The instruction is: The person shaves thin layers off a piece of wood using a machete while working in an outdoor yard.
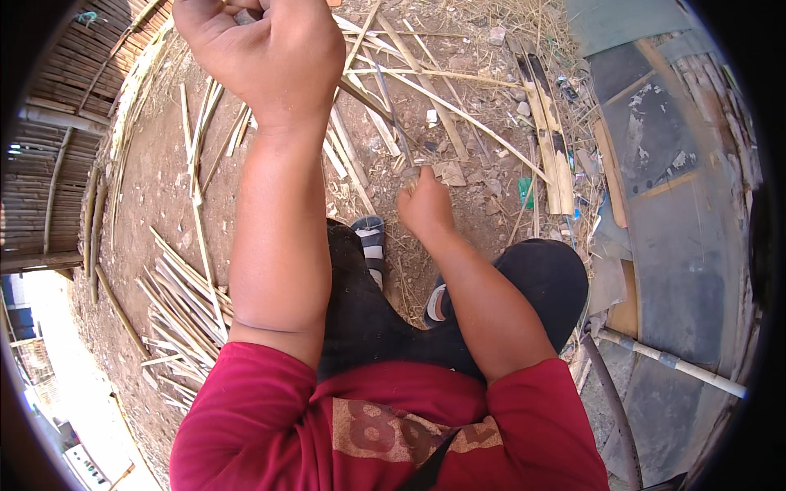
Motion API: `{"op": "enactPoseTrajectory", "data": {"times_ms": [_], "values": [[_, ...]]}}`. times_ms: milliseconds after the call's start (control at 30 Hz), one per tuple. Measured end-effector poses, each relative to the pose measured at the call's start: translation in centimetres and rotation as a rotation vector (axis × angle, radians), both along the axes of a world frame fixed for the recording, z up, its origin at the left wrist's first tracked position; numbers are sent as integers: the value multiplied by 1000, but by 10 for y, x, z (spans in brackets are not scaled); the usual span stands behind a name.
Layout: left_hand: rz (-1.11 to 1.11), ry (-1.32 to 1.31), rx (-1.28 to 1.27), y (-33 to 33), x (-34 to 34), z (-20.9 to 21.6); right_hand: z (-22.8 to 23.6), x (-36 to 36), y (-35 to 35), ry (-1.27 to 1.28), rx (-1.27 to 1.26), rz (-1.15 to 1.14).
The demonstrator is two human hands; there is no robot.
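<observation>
My left hand (266,45) is raised at the top edge, its fingers closed and partly cut off by the frame. A brown bamboo strip (366,96) comes out from behind this hand and slants down toward my right hand; the grip on it is partly hidden. Lower and to the right, my right hand (426,203) is wrapped round the handle of a knife. Its long, narrow grey blade (391,102) points away from me, close to the lower end of the strip. Whether blade and strip touch, I cannot tell.
Pale bamboo strips (483,119) lie crossed on the dirt ground ahead, with a heap of split strips (182,307) at left. Split bamboo pieces (557,172) lie right of my knee. Dark sheets (675,204) line the right side; a bamboo wall (53,164) stands left.
</observation>
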State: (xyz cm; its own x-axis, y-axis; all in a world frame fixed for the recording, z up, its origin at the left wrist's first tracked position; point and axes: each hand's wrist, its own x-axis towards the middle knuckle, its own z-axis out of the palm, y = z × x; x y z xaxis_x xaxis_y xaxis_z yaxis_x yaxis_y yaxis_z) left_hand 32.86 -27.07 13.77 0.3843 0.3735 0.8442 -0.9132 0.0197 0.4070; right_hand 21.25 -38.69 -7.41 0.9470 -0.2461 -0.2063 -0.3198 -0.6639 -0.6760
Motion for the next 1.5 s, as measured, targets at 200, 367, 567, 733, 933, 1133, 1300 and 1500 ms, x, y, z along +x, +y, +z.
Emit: {"op": "enactPoseTrajectory", "data": {"times_ms": [200,367,567,733,933,1133,1300,1500], "values": [[-25,33,-51,6,-5,4,50,4,-9,-177,141,-35],[-20,-4,5,-4,-9,7,57,2,-6,-380,226,-53],[-58,-13,-25,-5,-8,3,-6,7,-10,32,54,6],[-59,-46,-7,-3,-6,-2,40,8,-8,-144,149,-49],[-55,-16,-8,-11,-12,2,18,-2,-11,-58,-52,17],[-44,-18,-24,2,-3,-2,7,7,-20,2,21,-14],[-51,-29,0,0,-6,-1,64,-1,-4,-230,152,-50],[-18,-36,-1,-5,-8,-4,-7,-9,-7,145,-163,-19]]}}
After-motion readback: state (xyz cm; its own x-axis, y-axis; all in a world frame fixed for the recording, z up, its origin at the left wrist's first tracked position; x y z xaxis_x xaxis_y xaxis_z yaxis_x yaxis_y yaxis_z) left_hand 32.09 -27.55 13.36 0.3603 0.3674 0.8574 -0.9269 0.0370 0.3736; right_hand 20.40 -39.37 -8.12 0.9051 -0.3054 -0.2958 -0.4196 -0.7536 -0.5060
